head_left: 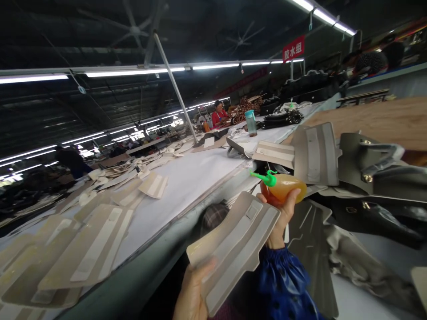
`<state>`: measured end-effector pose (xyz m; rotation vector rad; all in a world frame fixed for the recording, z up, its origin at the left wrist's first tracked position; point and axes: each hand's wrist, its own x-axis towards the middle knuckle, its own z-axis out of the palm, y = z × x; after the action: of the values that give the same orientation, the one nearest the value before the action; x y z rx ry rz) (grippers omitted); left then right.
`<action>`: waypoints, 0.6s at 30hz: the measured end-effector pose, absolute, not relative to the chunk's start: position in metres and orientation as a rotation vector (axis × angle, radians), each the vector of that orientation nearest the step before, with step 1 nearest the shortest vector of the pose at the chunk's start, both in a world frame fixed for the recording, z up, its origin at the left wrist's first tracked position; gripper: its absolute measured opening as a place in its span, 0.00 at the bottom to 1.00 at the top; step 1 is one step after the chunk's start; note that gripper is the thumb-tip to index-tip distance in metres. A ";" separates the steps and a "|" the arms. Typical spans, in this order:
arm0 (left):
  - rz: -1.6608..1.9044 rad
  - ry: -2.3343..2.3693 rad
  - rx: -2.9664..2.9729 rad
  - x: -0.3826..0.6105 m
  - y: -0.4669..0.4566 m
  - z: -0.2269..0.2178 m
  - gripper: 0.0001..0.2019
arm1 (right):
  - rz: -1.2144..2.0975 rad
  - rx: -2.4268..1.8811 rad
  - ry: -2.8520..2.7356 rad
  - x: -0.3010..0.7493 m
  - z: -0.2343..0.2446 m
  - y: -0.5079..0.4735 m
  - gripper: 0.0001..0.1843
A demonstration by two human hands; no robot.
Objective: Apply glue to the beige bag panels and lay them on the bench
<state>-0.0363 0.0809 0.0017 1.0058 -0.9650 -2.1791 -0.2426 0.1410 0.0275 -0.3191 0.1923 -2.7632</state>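
My left hand grips the lower left end of a beige bag panel, thumb on its face. Two pale strips run along the panel, and a small patch sits near its top edge. My right hand is wrapped round a soft squeeze bottle of amber liquid, just beyond the panel's upper right corner. The bottle lies tilted, its green nozzle pointing left. The right wrist is partly behind the panel and wears a shiny blue sleeve. Whether the right fingers also touch the panel, I cannot tell.
Similar panels lie overlapped on the long white table at left. More panels and dark bag parts crowd the right. A teal-lidded water bottle stands farther back. A person in red sits beyond.
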 end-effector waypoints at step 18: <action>-0.896 -2.079 0.251 -0.063 0.115 0.021 0.07 | -2.765 -0.481 -0.094 -0.258 0.024 0.155 0.31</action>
<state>-0.0628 0.1146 0.0211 0.2512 -2.0794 -0.8964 -0.2579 0.1549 0.0241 -0.4805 -0.0938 -2.7651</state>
